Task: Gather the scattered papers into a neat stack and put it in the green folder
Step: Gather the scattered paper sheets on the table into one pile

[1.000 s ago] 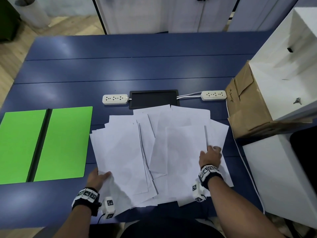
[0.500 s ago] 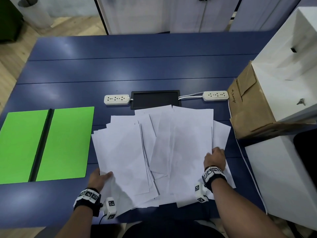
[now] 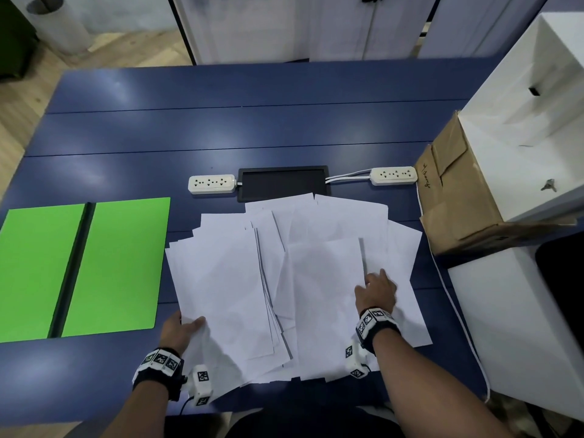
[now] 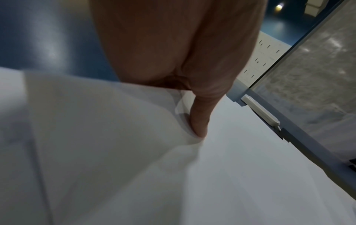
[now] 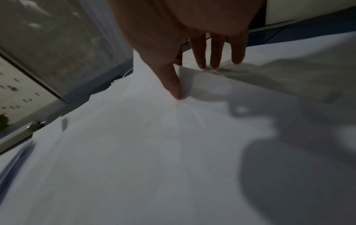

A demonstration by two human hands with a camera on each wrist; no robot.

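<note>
Several white papers [image 3: 309, 279] lie fanned and overlapping on the blue table [image 3: 252, 134] in front of me. The green folder [image 3: 82, 267] lies open and flat to their left, a dark spine down its middle. My left hand [image 3: 189, 324] holds the pile's near-left edge, its thumb [image 4: 199, 121] flat on the top sheet and its fingers hidden under the paper. My right hand [image 3: 375, 281] rests on the right part of the pile. Its thumb [image 5: 176, 89] presses one sheet, and its straight fingertips [image 5: 214, 60] touch the paper just past that sheet's edge.
Two white power strips [image 3: 211, 184] [image 3: 393, 176] and a black panel [image 3: 282, 183] sit just beyond the papers. A brown cardboard box [image 3: 458, 197] and a white cabinet [image 3: 531, 128] stand at the right edge, with a white cable running along it.
My right hand has slid slightly left and drawn a top sheet toward me over the right pile. The left hand stays at the near-left edge.
</note>
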